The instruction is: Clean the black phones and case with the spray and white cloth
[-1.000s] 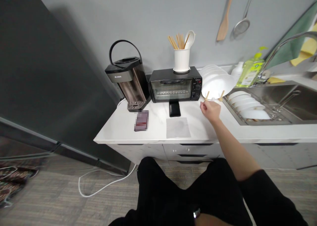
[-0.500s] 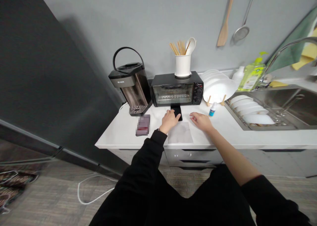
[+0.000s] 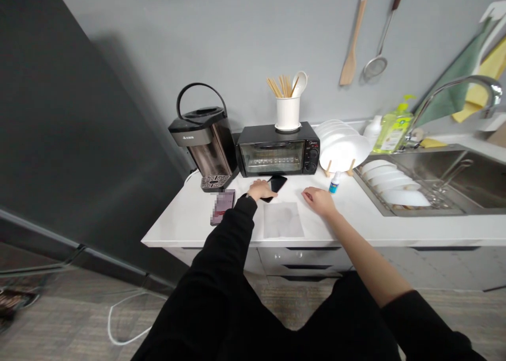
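My left hand [image 3: 260,189] grips a black smartphone [image 3: 278,183] at its near left end, thumb on the near side. The phone lies aslant in front of the toaster oven [image 3: 272,158]; whether it is lifted off the counter I cannot tell. My right hand [image 3: 319,201] rests on the counter with its fingers curled in, and nothing shows in it. Between my hands and nearer to me lies a flat grey cloth [image 3: 283,221]. A small white and blue bottle [image 3: 334,183] stands just beyond my right hand. Left of my left hand is a purplish flat item [image 3: 222,205], partly blurred.
A water dispenser [image 3: 205,145] stands at the back left. On the oven sits a white holder [image 3: 288,113] with chopsticks and a spoon. White plates [image 3: 342,147] stand in a rack at the right, before the sink [image 3: 454,192], which holds bowls [image 3: 395,184].
My left hand has shifted left with the phone, which has turned from pointing straight at the oven to lying aslant. My right hand's fingers look more curled. The view has tilted slightly.
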{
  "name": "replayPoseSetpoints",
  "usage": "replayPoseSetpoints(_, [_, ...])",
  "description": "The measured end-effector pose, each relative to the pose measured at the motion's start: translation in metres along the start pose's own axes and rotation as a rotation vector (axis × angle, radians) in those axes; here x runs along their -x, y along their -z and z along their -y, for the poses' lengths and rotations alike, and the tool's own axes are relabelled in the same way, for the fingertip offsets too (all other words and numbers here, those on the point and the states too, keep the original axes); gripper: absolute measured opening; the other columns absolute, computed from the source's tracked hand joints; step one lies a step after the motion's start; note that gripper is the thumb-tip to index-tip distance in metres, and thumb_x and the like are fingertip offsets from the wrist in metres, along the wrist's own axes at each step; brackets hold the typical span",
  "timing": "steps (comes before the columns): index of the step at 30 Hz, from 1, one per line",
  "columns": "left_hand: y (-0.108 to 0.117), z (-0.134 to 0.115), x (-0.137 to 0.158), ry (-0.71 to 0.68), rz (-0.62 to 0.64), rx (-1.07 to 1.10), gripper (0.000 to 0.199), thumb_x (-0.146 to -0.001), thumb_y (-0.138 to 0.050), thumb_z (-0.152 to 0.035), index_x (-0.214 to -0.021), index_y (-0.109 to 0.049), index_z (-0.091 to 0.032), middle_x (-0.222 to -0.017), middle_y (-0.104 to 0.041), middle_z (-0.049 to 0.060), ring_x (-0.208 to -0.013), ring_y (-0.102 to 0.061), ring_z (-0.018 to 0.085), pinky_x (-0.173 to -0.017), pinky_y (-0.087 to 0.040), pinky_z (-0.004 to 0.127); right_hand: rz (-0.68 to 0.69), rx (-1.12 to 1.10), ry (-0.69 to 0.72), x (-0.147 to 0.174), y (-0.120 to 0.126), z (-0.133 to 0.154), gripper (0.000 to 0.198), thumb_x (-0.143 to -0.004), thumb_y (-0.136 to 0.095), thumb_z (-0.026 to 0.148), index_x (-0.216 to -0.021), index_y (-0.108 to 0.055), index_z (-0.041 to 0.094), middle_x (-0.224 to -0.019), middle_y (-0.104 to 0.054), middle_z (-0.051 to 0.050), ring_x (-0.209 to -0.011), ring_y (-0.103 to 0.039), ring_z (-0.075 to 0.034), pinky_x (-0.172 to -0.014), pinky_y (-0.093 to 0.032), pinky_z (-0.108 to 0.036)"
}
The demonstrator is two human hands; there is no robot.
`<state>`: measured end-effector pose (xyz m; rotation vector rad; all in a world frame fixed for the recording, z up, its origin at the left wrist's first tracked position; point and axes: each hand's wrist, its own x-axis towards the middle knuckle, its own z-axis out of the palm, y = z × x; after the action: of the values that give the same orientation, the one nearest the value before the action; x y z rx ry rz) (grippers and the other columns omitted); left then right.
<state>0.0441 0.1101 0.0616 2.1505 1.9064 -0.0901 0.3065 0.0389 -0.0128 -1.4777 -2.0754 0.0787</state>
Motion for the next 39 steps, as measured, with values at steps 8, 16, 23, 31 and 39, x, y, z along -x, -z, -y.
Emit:
replayPoseSetpoints(8, [0.002, 0.035, 0.031, -0.248, -0.008, 0.116, 0.081, -0.069, -0.085, -0.042, -0.138, -0.05, -0.018, -0.126, -0.072, 0.012, -0.107, -0.074, 0.027, -0.087, -0.056, 0.031, -0.039, -0.313, -0.092, -0.009, -0.005, 0.002, 0.04, -0.103, -0.041, 0.051, -0.089, -0.069, 0.025, -0.088, -0.077, -0.007, -0.083, -0.07, -0.025, -0.076, -0.048, -0.034])
replayPoseSetpoints(16, [-0.015, 0.015, 0.027, -0.447, -0.262, 0.135, 0.076, -0.079, -0.083, -0.06, -0.14, -0.055, -0.025, -0.138, -0.07, 0.01, -0.129, -0.065, 0.032, -0.111, -0.047, 0.039, -0.116, -0.858, -0.25, -0.069, -0.042, 0.022, 0.073, -0.087, -0.039, 0.088, -0.116, -0.066, 0.027, -0.105, -0.08, -0.011, -0.096, -0.075, -0.029, -0.082, -0.06, -0.044])
replayPoseSetpoints(23, [-0.021, 0.016, 0.019, -0.582, -0.378, 0.1, 0.077, -0.082, -0.082, -0.062, -0.142, -0.056, -0.022, -0.139, -0.067, 0.012, -0.128, -0.062, 0.033, -0.113, -0.041, 0.043, -0.039, -1.194, -0.372, -0.067, -0.046, 0.021, 0.074, -0.078, -0.058, 0.088, -0.109, -0.076, 0.023, -0.105, -0.082, -0.009, -0.102, -0.076, -0.032, -0.086, -0.06, -0.044])
replayPoseSetpoints(31, [-0.024, 0.014, 0.02, -0.612, -0.454, 0.046, 0.075, -0.081, -0.084, -0.059, -0.137, -0.056, -0.018, -0.131, -0.069, 0.013, -0.121, -0.064, 0.033, -0.104, -0.042, 0.041, 0.011, -1.349, -0.455, -0.061, -0.041, 0.034, 0.07, -0.079, -0.066, 0.085, -0.104, -0.08, 0.021, -0.105, -0.083, -0.01, -0.11, -0.075, -0.035, -0.097, -0.057, -0.046])
replayPoseSetpoints(39, [-0.025, 0.011, 0.024, -0.712, -0.616, -0.054, 0.071, -0.078, -0.086, -0.059, -0.128, -0.059, -0.018, -0.116, -0.073, 0.01, -0.107, -0.07, 0.031, -0.091, -0.046, 0.041, -0.014, -1.523, -0.519, -0.052, -0.02, 0.047, 0.061, -0.073, -0.078, 0.078, -0.096, -0.082, 0.021, -0.1, -0.084, -0.008, -0.104, -0.077, -0.031, -0.095, -0.057, -0.04])
